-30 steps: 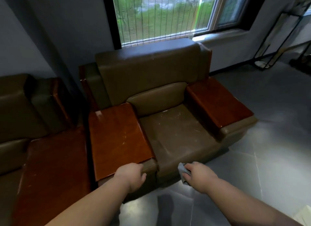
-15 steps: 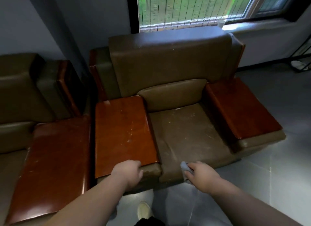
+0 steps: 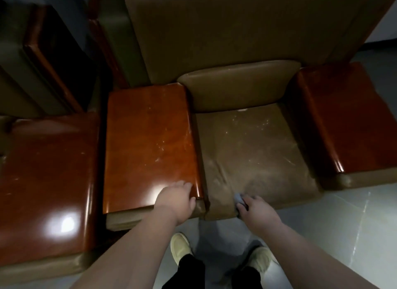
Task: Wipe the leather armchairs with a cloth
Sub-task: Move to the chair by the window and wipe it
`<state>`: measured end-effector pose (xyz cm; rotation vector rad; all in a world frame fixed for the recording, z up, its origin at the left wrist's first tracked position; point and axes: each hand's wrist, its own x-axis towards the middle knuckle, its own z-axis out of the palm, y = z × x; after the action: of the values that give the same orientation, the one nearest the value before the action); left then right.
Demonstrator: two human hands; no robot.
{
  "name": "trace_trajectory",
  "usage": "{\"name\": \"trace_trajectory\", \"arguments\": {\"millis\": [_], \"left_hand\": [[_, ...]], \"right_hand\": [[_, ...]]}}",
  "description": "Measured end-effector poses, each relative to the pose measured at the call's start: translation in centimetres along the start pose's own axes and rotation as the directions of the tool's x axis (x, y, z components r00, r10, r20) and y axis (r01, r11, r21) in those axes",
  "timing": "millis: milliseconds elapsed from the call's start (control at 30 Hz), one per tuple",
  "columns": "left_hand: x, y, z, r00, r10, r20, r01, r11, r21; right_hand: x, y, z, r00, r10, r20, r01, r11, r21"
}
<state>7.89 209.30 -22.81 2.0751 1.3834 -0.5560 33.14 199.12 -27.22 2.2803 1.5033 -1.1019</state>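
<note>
Dusty brown leather armchair [image 3: 253, 151] seat now closer than before, no writing legible; right hand [image 3: 257, 211] fingers curled gripping grey cloth [image 3: 238, 198] at seat front edge, left hand [image 3: 177, 199] flat on wooden armrest [image 3: 150, 138].

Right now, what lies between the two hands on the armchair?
In the head view, between the left hand and the right hand holding the cloth lies only the seat cushion's front corner beside the wooden armrest.
</note>
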Motion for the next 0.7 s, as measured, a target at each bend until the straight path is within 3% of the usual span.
{"name": "trace_trajectory", "arguments": {"millis": [200, 367, 467, 600, 700], "left_hand": [[7.7, 0.7, 5.9, 0.977, -0.062, -0.204, 0.058, 0.998, -0.027], [13.3, -1.4, 10.8, 0.935, -0.067, -0.348, 0.121, 0.983, 0.136], [14.6, -2.0, 13.4, 0.922, -0.015, -0.386, 0.091, 0.98, 0.179], [15.1, -2.2, 14.3, 0.92, 0.007, -0.392, 0.079, 0.976, 0.202], [15.1, -2.8, 14.7, 0.907, 0.012, -0.422, 0.071, 0.981, 0.181]], "right_hand": [[9.5, 1.8, 2.7, 0.984, -0.035, -0.175, 0.01, 0.99, -0.144], [15.0, 4.4, 11.6, 0.968, -0.246, 0.045, 0.249, 0.929, -0.273], [16.7, 6.6, 16.3, 0.964, -0.266, 0.019, 0.263, 0.932, -0.248], [19.8, 5.0, 14.6, 0.955, -0.296, 0.011, 0.289, 0.922, -0.258], [25.3, 0.5, 10.7, 0.929, -0.359, -0.086, 0.325, 0.907, -0.269]]}}
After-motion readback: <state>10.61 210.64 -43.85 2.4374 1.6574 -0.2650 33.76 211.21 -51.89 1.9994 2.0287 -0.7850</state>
